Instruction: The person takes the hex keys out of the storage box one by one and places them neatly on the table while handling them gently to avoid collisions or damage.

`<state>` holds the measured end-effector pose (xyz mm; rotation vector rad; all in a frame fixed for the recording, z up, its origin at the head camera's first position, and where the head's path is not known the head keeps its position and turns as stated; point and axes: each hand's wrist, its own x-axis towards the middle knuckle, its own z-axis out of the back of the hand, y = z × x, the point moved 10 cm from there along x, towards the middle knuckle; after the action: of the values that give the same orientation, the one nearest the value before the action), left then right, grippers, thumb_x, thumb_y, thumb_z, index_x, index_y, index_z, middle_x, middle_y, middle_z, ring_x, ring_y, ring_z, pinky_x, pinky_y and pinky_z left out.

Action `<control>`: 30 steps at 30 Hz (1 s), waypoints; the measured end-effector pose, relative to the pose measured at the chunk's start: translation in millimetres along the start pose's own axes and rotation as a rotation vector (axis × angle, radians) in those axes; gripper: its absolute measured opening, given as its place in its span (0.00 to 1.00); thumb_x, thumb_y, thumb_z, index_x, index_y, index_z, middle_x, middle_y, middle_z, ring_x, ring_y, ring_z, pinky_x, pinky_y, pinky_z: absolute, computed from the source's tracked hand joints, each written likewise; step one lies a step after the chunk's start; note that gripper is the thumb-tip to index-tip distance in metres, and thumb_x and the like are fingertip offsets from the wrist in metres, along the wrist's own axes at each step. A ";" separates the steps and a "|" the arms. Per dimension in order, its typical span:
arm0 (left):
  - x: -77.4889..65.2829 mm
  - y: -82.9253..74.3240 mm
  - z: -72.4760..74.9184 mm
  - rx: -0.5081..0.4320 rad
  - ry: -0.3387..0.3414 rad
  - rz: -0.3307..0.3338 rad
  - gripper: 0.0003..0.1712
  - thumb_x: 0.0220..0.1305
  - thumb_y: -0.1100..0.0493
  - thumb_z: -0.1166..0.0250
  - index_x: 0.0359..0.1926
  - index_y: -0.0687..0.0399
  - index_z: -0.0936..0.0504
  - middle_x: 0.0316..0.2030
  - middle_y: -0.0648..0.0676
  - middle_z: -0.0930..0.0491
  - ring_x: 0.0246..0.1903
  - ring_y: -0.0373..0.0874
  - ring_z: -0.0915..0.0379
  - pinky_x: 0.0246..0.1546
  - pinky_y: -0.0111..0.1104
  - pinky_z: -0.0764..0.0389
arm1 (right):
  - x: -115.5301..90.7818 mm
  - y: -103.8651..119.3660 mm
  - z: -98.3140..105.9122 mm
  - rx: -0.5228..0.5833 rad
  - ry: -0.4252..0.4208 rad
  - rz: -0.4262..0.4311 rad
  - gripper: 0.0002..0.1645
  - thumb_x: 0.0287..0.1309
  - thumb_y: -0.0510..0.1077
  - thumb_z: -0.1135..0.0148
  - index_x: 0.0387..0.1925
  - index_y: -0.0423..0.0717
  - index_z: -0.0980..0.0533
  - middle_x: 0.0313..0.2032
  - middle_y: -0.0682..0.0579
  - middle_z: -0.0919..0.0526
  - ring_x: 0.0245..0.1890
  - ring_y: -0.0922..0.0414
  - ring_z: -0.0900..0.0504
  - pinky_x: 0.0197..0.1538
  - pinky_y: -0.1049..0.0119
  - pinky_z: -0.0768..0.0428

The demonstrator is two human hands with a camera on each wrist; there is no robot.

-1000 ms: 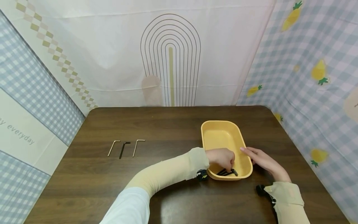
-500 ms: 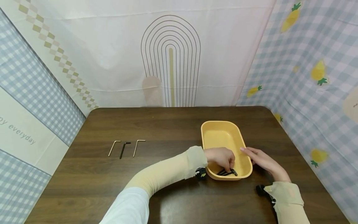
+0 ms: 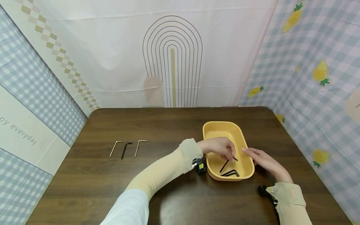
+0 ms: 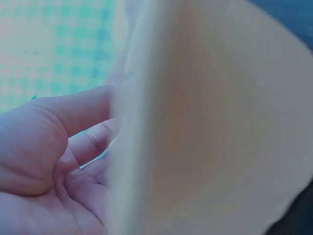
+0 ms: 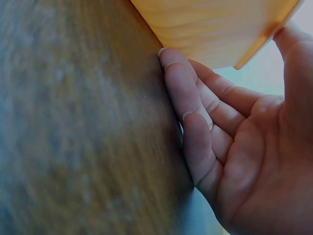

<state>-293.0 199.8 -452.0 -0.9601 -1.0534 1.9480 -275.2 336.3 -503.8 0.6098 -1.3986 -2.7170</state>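
Inside the yellow plastic bin [image 3: 247, 172], my left hand [image 3: 219, 147] pinches a black hex key [image 3: 224, 166] with thumb and fingers, above the bin's floor. Other black hex keys [image 3: 232, 172] lie at the bin's near end. My right hand [image 3: 265, 162] grips the bin's right side, thumb over the rim, and the right wrist view shows its fingers [image 5: 181, 88] against the outer wall [image 5: 210, 29]. A blurred bin wall [image 4: 210, 122] covers my left fingertips in the left wrist view.
On the left of the dark wooden table [image 3: 168, 125] lie a brass-coloured hex key [image 3: 113, 148], a black one [image 3: 124, 150] and another brass-coloured one [image 3: 137, 149], spaced in a row. Patterned cloth [image 3: 112, 47] hangs behind the table and along both sides.
My left hand has risen from the pile and shifted slightly left and away from me, lifting a black hex key out of it. The right hand and bin stay put.
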 end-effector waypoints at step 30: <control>-66.8 0.7 135.5 -0.222 -0.395 -0.056 0.09 0.61 0.65 0.28 0.39 0.65 0.19 0.33 0.56 0.16 0.33 0.44 0.19 0.46 0.44 0.16 | -0.7 -0.9 0.4 -0.009 0.024 -0.002 0.39 0.76 0.64 0.55 0.67 0.35 0.32 0.44 0.46 0.16 0.42 0.53 0.18 0.44 0.60 0.19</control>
<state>-377.1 95.9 -381.6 -0.6613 -1.5274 2.0527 -274.6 337.3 -504.1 0.6416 -1.3809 -2.7068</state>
